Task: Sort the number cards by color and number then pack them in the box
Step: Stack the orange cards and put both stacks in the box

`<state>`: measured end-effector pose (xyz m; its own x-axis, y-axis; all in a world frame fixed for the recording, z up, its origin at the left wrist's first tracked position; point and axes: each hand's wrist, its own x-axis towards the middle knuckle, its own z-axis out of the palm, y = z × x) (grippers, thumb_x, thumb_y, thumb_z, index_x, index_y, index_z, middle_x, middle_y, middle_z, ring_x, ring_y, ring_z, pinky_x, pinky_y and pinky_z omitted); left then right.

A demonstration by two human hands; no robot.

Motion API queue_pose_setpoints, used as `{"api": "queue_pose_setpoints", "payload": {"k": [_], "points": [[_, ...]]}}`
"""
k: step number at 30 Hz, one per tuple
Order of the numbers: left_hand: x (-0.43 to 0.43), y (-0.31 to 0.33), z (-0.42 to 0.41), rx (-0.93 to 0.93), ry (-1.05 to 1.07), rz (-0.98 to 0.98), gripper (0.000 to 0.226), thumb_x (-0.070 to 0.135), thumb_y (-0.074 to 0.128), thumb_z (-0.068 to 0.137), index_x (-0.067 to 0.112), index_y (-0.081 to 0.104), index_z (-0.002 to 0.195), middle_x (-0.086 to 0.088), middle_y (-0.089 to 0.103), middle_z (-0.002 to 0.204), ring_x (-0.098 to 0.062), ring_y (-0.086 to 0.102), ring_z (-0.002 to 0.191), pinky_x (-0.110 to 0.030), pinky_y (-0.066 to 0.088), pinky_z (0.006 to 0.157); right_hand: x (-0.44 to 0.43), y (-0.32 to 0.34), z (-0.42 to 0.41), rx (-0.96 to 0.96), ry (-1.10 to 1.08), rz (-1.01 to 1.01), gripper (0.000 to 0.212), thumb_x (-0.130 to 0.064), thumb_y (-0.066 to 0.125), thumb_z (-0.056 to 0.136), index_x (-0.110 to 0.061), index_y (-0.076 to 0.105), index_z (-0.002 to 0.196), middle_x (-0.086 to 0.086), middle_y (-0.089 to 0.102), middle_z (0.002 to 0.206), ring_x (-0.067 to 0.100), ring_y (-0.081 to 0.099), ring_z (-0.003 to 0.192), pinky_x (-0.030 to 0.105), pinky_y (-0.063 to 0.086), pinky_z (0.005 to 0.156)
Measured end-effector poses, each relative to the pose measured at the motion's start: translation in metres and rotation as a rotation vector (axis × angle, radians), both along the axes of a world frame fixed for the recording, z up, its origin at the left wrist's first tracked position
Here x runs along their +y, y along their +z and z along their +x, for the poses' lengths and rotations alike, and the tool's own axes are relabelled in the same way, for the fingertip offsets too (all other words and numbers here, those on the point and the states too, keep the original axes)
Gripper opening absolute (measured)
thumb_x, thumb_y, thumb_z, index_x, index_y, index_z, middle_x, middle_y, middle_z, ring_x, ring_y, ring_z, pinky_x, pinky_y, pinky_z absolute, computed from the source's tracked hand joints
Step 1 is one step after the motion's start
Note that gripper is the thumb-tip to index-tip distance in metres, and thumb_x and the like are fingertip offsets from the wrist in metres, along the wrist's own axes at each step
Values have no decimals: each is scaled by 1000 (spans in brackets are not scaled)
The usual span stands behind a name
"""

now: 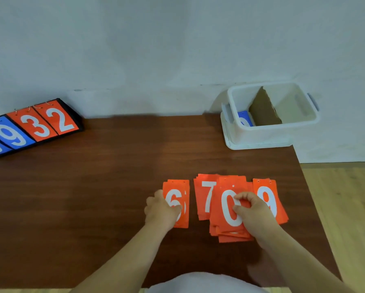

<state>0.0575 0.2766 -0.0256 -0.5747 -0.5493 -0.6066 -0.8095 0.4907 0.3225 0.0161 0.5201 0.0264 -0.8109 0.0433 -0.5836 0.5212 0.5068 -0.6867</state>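
I am midway through sorting the orange cards by number, and as far as I can see none of them is packed yet. The box [262, 136] stands at the far right corner of the table [92, 187]. A cardboard divider [264, 111] runs across it, and a blue card [245, 118] lies in its left compartment.

All the orange cards lie well short of the box, on my side of it. The 9 card [266, 187] is almost straight in front of the box. The 0 card [228, 208] and the 7 pile [205, 199] are left of that, and the 6 pile [177, 186] is furthest left.

My right hand [253, 212] pinches the 0 card near its right edge with curled fingers, on top of a loose heap. My left hand [162, 210] holds the 6 pile at its left edge, thumb across the face. Both forearms reach forward with the wrists low over the table.

Next, I judge, the 0 must come up alone and go to its own spot. The cards look thin and may cling together.
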Motion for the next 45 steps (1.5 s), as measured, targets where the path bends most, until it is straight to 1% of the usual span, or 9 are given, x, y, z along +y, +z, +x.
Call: {"api": "queue_pose_setpoints", "payload": {"k": [6, 12, 22, 26, 30, 34, 38, 42, 45], "points": [[37, -19, -13, -148, -47, -156, 121, 50, 88, 71, 37, 2, 156, -10, 17, 156, -36, 28, 142, -51, 45, 107, 30, -8, -9, -11, 13, 42, 15, -19, 66, 97, -31, 64, 105, -4, 57, 119, 19, 56, 103, 23, 48, 69], [41, -23, -11, -66, 15, -130, 125, 45, 92, 69, 37, 3, 156, -10, 27, 147, -32, 48, 132, -45, 53, 100, 44, -10, -24, -19, 40, 16, 13, -22, 65, 98, -33, 64, 104, -6, 58, 117, 18, 59, 102, 21, 49, 66], [44, -18, 11, 139, 168, 18, 59, 21, 69, 96, 31, 43, 148, -5, 48, 151, -29, 52, 135, -38, 56, 96, 39, -7, -34, -26, 103, -11, 14, -26, 65, 99, -34, 63, 110, -9, 55, 116, 17, 59, 103, 22, 54, 70], [26, -8, 23, 195, 260, 92, 51, 15, 61, 101, 28, 47, 148, -7, 44, 155, -30, 51, 136, -39, 56, 95, 24, -6, -34, -36, 107, -10, 13, -26, 66, 98, -36, 63, 106, -8, 54, 120, 21, 60, 109, 35, 59, 88], [4, 7, 30, 246, 366, 224, 49, 12, 58, 101, 32, 50, 145, -7, 43, 153, -31, 52, 132, -44, 58, 97, -2, -1, -31, -43, 116, -44, 14, -25, 68, 97, -36, 64, 105, -6, 56, 123, 22, 61, 108, 36, 59, 87], [-19, 30, 35, 287, 403, 313, 41, 14, 54, 103, 39, 54, 135, -4, 45, 150, -31, 54, 128, -46, 58, 97, -39, 9, -25, -103, 49, -196, 15, -18, 68, 96, -30, 69, 104, 0, 62, 121, 23, 64, 103, 41, 60, 86], [-48, 53, 39, 411, 333, 431, 39, 12, 57, 99, 44, 55, 121, 1, 52, 140, -24, 60, 119, -41, 58, 96, -80, 34, -17, -321, -165, -660, 17, -4, 66, 92, -17, 70, 104, 22, 72, 116, 39, 71, 102, 53, 60, 85], [-73, 75, 35, 487, 195, 492, 50, 17, 63, 99, 43, 46, 138, 7, 52, 138, -21, 59, 120, -42, 58, 97, -111, 59, -8, -370, -153, -915, 35, -12, 67, 92, -14, 65, 126, 23, 70, 123, 43, 69, 108, 49, 59, 81], [-84, 92, 29, 554, 79, 619, 57, 24, 70, 95, 48, 42, 139, 10, 57, 139, -23, 61, 123, -50, 56, 100, -130, 75, 3, -316, -149, -994, 30, -12, 66, 90, -15, 67, 120, 20, 72, 120, 36, 72, 97, 46, 62, 72]]}}
